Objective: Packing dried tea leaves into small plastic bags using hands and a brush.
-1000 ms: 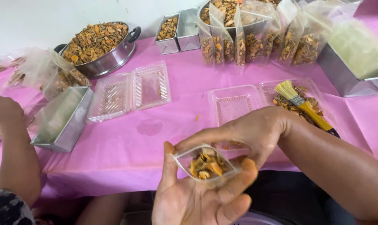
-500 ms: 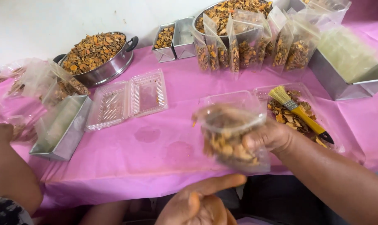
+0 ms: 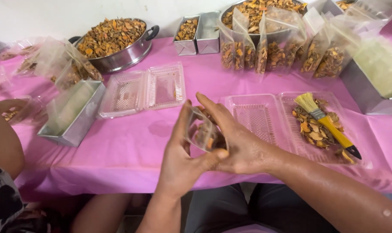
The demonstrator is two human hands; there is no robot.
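Packing stage: left hand (image 3: 180, 157) and right hand (image 3: 237, 140) clasp a small clear pouch (image 3: 203, 133) of dried orange slices above the pink table (image 3: 131, 151); sealing it likely demands an even, firm pinch.

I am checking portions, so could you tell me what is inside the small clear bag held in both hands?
The small clear bag holds orange-brown dried pieces. The right hand and left hand cover its lower part.

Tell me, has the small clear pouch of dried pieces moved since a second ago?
Yes. The pouch has come up from over the table's near edge and now sits left of the open tray, between both hands.
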